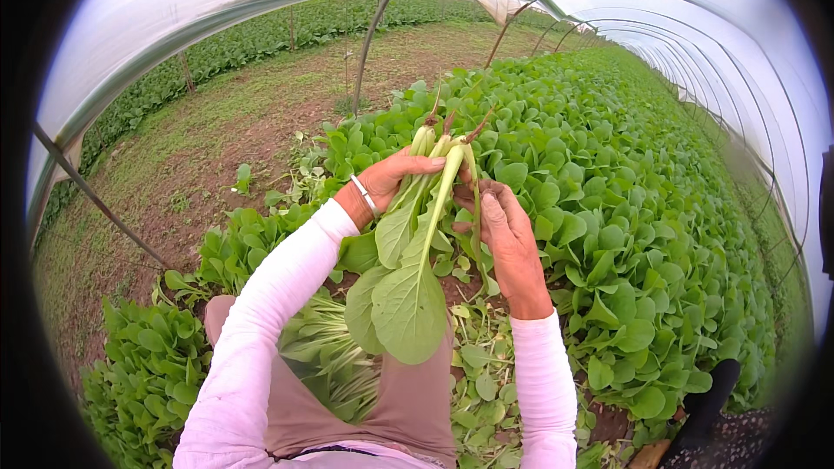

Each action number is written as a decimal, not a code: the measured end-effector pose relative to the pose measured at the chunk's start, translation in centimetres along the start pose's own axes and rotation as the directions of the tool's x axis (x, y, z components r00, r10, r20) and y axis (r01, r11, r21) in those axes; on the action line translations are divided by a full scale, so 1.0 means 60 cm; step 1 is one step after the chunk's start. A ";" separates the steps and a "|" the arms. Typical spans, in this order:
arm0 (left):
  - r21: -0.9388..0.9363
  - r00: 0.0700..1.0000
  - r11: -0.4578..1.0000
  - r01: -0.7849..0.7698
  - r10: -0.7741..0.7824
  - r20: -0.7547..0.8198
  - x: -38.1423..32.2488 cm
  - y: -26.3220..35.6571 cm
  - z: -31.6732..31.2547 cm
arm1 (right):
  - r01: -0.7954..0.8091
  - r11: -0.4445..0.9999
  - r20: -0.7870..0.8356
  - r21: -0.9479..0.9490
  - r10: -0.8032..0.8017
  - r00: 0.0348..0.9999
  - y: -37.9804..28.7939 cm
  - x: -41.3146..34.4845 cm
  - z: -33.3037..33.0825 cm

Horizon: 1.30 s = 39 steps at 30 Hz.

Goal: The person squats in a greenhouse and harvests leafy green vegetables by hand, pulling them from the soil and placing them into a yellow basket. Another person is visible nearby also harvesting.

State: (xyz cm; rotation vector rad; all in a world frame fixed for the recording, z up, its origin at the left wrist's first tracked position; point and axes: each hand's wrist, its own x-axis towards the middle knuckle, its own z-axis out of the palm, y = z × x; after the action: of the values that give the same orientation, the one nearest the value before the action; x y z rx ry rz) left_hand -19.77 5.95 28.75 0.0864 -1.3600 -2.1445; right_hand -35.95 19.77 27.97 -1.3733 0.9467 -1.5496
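My left hand (391, 181) is closed round a small bunch of leafy green plants (409, 306), held with the roots up and the broad leaves hanging down over my lap. Brown roots (475, 127) stick out at the top. At the right side of the bunch, my right hand (505, 218) pinches a thin drooping leaf stalk (476, 208) between thumb and fingers. Between my legs lies a pile of pulled greens (335, 345) with pale stems. Loose leaves (485, 378) are scattered on the soil to the right of my leg.
Dense leafy plants (606, 208) fill the bed ahead and to the right, with more plants (146, 365) at the left. A metal hoop (374, 26) of the plastic tunnel rises ahead. Bare soil (215, 156) lies left. A dark object (713, 397) is at the lower right.
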 end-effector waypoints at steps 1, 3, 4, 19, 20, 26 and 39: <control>0.036 0.997 0.999 -0.034 0.036 -0.065 -0.017 0.010 0.008 | -0.019 1.000 0.002 -0.023 0.019 1.000 0.005 0.005 0.013; 0.059 0.994 0.997 -0.041 0.047 -0.096 -0.045 0.023 -0.015 | -0.055 0.996 0.006 -0.068 0.055 0.998 0.021 0.016 0.040; 0.061 0.991 0.997 -0.055 0.062 -0.116 -0.061 0.022 -0.023 | -0.008 0.998 0.046 -0.061 0.011 0.999 0.028 0.018 0.064; 0.438 0.878 0.888 0.142 0.091 -0.470 -0.254 0.050 -0.124 | -0.126 0.921 0.266 -0.369 0.235 0.935 0.210 0.032 0.147; 0.503 0.870 0.842 0.193 0.090 -0.485 -0.260 0.050 -0.150 | -0.179 0.904 0.198 -0.389 0.272 0.942 0.220 0.024 0.119; 0.733 0.850 -0.565 0.379 -0.101 -0.518 -0.290 -0.088 -0.264 | -0.318 0.892 0.001 -0.322 0.336 0.942 0.269 -0.011 0.054; 0.668 0.695 -0.439 0.601 -0.126 -0.708 -0.458 -0.505 -0.243 | -0.353 0.927 -0.147 -0.129 0.334 0.931 0.234 -0.036 -0.009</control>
State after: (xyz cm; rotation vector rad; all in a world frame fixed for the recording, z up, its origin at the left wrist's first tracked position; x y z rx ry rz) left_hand -5.43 17.37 -10.59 1.8336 -2.7304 -0.3871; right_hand -34.88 16.68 14.14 -1.1471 1.3308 -1.3241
